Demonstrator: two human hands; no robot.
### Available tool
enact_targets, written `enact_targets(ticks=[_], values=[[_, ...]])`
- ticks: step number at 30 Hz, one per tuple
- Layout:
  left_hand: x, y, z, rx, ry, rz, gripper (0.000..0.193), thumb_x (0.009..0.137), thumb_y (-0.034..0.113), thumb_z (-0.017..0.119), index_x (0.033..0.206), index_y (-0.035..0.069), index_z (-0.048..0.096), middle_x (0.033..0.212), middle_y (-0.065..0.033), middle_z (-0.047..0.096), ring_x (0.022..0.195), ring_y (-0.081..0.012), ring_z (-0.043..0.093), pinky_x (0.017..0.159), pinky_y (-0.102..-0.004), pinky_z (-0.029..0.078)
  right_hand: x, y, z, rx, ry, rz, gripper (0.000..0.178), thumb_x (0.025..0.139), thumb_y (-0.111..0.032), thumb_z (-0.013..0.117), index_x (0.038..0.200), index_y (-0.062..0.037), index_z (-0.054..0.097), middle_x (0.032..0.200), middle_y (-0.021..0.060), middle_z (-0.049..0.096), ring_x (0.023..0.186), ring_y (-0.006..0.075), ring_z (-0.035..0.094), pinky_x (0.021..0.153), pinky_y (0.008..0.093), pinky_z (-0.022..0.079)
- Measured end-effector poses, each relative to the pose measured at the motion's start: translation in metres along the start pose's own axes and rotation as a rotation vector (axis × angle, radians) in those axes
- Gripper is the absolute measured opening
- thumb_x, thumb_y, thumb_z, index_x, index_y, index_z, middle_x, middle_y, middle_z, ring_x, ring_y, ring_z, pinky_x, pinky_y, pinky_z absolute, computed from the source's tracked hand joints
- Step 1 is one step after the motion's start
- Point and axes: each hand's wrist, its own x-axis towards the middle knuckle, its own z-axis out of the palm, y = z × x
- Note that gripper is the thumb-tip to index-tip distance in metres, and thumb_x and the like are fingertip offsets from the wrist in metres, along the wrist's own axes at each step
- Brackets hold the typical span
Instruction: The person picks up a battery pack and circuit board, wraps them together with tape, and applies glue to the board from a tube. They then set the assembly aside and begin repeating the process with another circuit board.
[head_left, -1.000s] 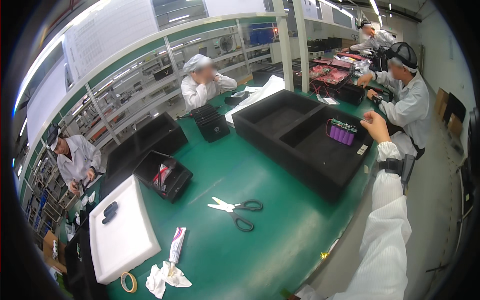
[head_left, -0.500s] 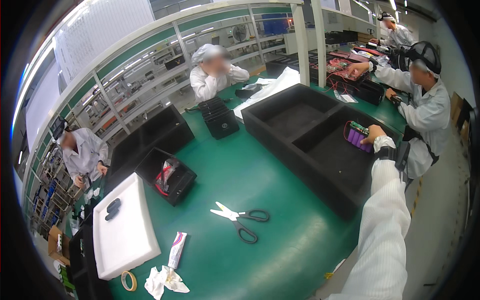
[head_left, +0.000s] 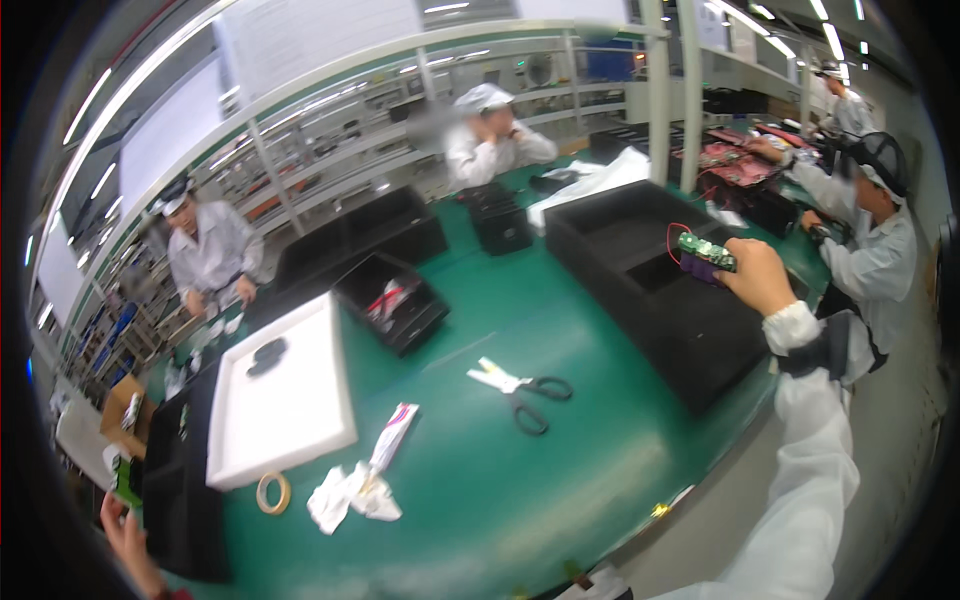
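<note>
My right hand (head_left: 758, 278) is closed on a battery pack (head_left: 706, 252) with purple cells, a green circuit board along its top and a loop of red wire. The pack is held over the right part of a large black foam box (head_left: 640, 320), which has compartments. Part of the pack is hidden by my fingers. My left hand is not in view. On the green table (head_left: 440, 470) lie scissors (head_left: 520, 388) with black handles, left of the foam box.
A white foam tray (head_left: 283, 450), a tape roll (head_left: 273, 493), a tube (head_left: 394, 437) and crumpled tissue (head_left: 352, 495) lie left. A small black box (head_left: 392, 303) holds red wires. At lower left, another person's hand (head_left: 122, 535) is near a green part. Several co-workers sit around.
My right hand has lifted the battery pack up from inside the foam box compartment. The view has turned, shifting the table things; another person's hand has come in at lower left.
</note>
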Motion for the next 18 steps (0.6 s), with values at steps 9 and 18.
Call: enact_targets(ticks=[9,18], values=[[-0.134,0.122,0.187,-0.457,-0.767,0.111,0.051,0.083,-0.002,0.062,0.131,0.002,0.048,0.118,-0.0077,0.052,0.092,-0.0113,0.055,0.076,-0.0239,0.048,-0.106,-0.244,-0.033,0.688,-0.425,-0.549,0.028,0.07,-0.024,0.08,0.082,-0.0041,0.065,0.073,0.0139,0.061,0.072,0.0336,0.061,0.065,0.0433,0.049],[-0.211,0.06,0.152,-0.551,-0.975,-0.04,0.045,0.082,-0.002,0.066,0.126,0.002,0.054,0.114,-0.0092,0.057,0.099,-0.0174,0.057,0.077,-0.0275,0.05,-0.178,-0.4,-0.001,0.773,-0.785,-0.869,0.026,0.073,-0.02,0.078,0.091,-0.0059,0.067,0.083,0.0064,0.067,0.082,0.0274,0.061,0.071,0.0393,0.05]])
